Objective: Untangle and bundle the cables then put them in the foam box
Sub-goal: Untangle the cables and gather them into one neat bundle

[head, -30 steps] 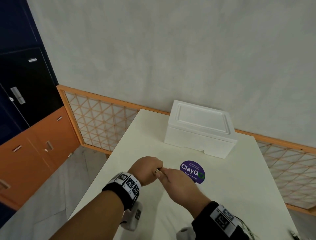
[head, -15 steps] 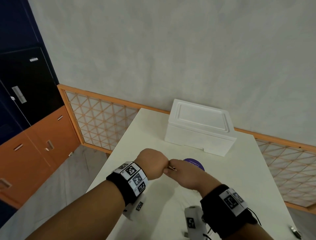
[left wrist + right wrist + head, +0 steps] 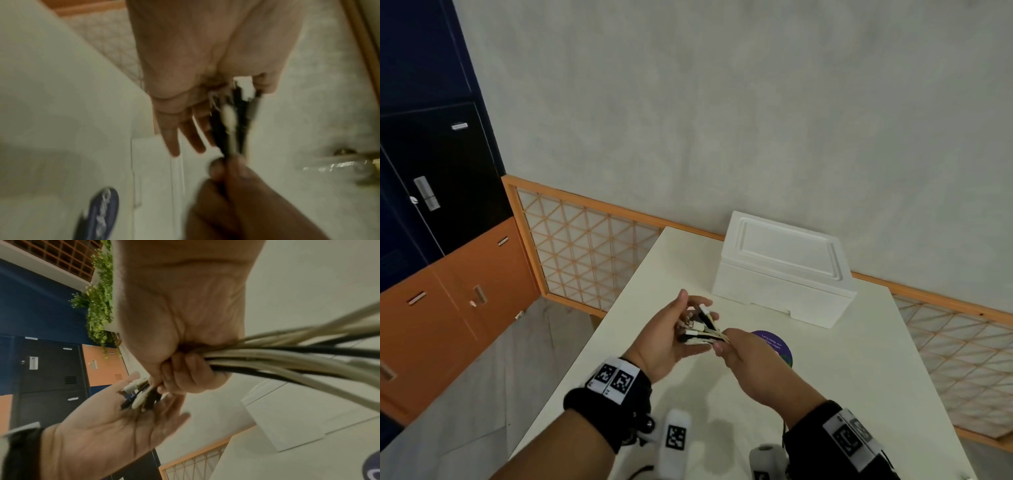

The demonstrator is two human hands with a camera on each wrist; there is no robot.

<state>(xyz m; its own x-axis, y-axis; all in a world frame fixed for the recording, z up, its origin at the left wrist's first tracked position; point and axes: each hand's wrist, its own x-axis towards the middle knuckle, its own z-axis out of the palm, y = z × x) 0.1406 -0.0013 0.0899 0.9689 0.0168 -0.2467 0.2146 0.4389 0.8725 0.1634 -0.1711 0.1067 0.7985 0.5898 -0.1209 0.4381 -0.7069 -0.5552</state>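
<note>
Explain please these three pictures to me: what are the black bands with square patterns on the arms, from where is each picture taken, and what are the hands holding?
No machine here: a person works with bare hands. The black wristbands carry small cameras. The wide picture comes from a camera on the head; the two close ones look along each wrist. The right hand grips a bundle of black and white cables. Their plug ends fan out over the open left hand. On the white table stand a closed white foam box and a round purple sticker.

Black and off-white cables [image 3: 700, 330], a white foam box [image 3: 780, 270], a purple sticker [image 3: 777, 344] on the cream table [image 3: 859, 377].
</note>
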